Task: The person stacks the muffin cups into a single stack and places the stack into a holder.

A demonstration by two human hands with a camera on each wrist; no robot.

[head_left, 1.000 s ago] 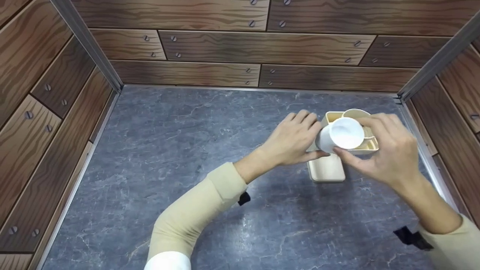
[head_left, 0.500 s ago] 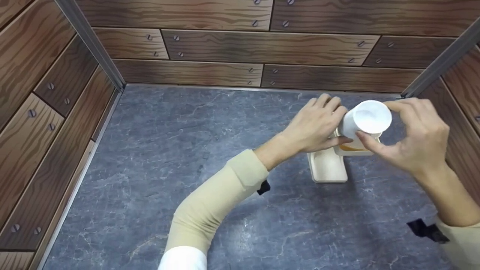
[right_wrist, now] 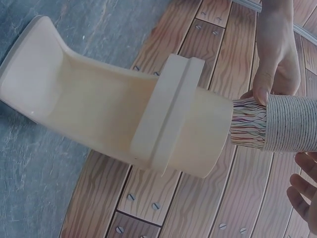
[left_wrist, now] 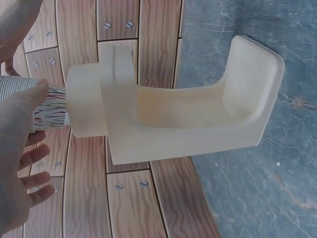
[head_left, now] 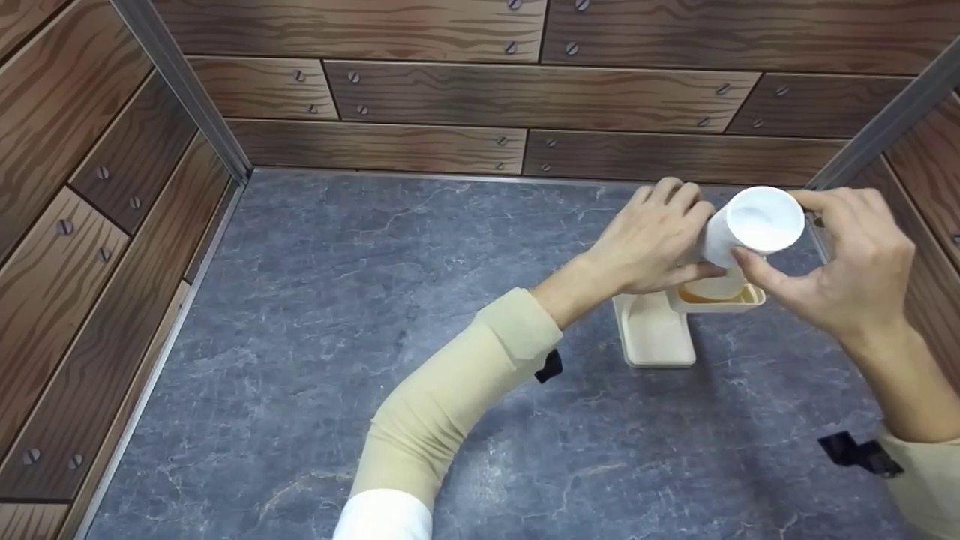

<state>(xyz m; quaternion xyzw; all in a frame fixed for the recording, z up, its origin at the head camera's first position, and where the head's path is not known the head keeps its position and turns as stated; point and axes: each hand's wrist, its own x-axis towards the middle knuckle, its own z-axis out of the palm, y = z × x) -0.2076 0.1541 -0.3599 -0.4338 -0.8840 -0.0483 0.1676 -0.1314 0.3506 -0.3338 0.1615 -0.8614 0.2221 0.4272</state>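
Observation:
A stack of nested white paper cups [head_left: 766,220] is held up at the right, its open mouth toward the head camera. My left hand [head_left: 656,236] pinches the stack's lower part with thumb and fingers; my right hand [head_left: 862,259] grips it near the mouth. In the right wrist view the ribbed rims of the stack [right_wrist: 292,124] show, with the end cup's coloured squiggle pattern at the short tube of a cream cup dispenser [right_wrist: 104,94]. Whether that end is inside the tube I cannot tell. The left wrist view shows the dispenser [left_wrist: 183,144] with its curved open trough.
The dispenser's cream base plate [head_left: 660,337] lies on the dark marbled tabletop [head_left: 375,337]. Wood-patterned panels [head_left: 420,97] wall the back and both sides. A metal strip edges the table close to the right hand.
Both hands have carried the cup stack to the right and farther back, over the dispenser, moving only slightly in the last half second. The dispenser's base has stayed put.

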